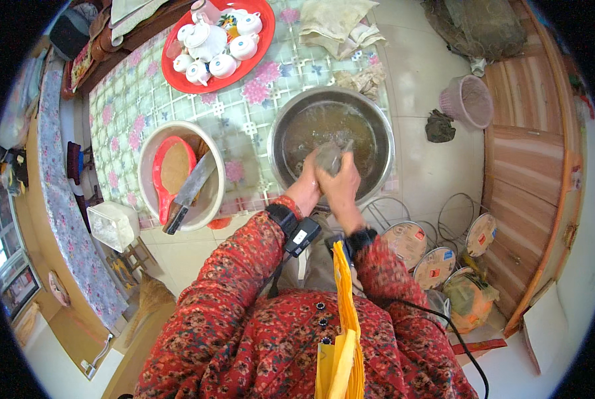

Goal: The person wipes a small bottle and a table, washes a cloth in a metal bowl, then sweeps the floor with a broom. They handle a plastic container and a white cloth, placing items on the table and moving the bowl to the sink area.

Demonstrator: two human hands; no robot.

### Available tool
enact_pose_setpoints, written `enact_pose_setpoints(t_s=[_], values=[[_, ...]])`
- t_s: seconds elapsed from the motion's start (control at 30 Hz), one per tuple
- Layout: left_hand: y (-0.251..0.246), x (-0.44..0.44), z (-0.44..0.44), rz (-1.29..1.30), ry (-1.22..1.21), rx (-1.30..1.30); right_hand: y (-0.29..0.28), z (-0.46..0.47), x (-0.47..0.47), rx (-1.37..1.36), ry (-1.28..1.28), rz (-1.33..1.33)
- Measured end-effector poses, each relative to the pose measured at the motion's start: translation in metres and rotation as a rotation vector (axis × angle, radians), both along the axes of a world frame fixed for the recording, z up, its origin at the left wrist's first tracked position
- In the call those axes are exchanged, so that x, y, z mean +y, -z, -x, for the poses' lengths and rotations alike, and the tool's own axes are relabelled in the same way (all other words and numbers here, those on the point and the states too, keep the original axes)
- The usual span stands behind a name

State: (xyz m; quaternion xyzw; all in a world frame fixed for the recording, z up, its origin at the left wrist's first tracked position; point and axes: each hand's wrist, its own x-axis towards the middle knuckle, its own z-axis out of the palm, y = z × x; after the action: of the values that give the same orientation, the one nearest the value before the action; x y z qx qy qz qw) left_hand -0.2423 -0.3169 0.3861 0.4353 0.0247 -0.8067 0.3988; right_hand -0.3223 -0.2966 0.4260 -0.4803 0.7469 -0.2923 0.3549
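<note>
Both of my hands are over a stainless steel basin (388, 149) that holds murky, brownish water (322, 119). My left hand (308, 175) and my right hand (342, 180) close together around a wet, greyish object (329, 157). Blur and my fingers hide its outline, so I cannot tell exactly what it is. Foam and ripples show in the water just beyond my fingers. To the left of the basin stands a pale plastic tub (218, 199). A kitchen knife (196, 180) with a dark handle and a red-handled scoop-shaped thing (162, 194) lie in it.
A red oval tray (267, 40) with a white teapot and several cups sits on the flowered tablecloth (187, 107). Crumpled cloths (337, 25) lie at the far right edge. Round-seated metal stools (406, 244), a pink wastebasket (467, 102) and a wooden cabinet (524, 159) are to the right.
</note>
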Motion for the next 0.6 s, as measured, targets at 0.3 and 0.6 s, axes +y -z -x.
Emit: enact_pose_setpoints(t_s=[0.3, 0.6], values=[[0.019, 0.003, 0.007, -0.04, -0.12, -0.086, 0.054, 0.031, -0.019, -0.83, 0.314, -0.123], [0.018, 0.012, 0.01, -0.167, -0.043, -0.17, 0.025, 0.002, -0.017, 0.011, 0.077, 0.01]])
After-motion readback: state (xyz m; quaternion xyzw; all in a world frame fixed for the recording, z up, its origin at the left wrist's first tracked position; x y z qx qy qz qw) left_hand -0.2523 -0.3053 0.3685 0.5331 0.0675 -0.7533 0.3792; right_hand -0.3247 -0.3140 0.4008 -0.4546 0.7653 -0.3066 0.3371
